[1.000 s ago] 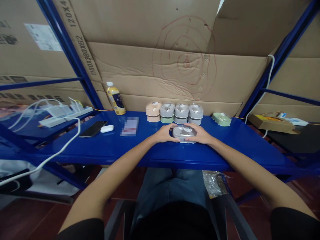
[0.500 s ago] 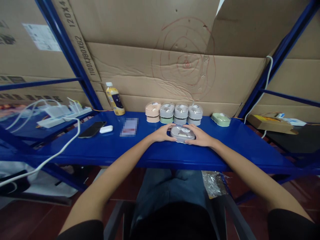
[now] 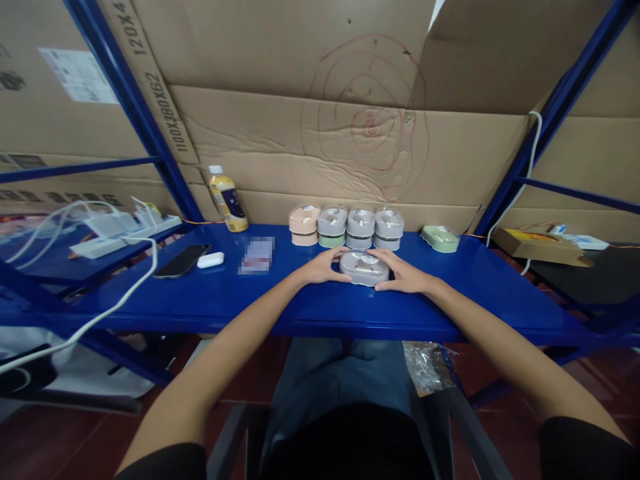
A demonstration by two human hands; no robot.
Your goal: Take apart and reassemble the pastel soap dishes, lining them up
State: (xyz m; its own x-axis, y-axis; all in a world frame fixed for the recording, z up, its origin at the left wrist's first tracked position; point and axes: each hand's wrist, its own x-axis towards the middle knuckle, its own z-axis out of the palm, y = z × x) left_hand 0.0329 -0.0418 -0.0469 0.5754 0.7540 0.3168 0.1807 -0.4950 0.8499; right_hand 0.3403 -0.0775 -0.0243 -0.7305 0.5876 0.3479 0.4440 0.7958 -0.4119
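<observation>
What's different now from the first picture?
The grey box seems turned slightly, its right end nearer the person. The right hand edged that way too. The left hand stays around its other end. The stacked boxes, lone green box and yellow bottle stayed put.

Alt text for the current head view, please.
The left hand and right hand hold a grey lidded box between them at a blue table. Behind it stands a row of four box stacks; a green box sits off to the right, a yellow bottle, phone and white case to the left.
</observation>
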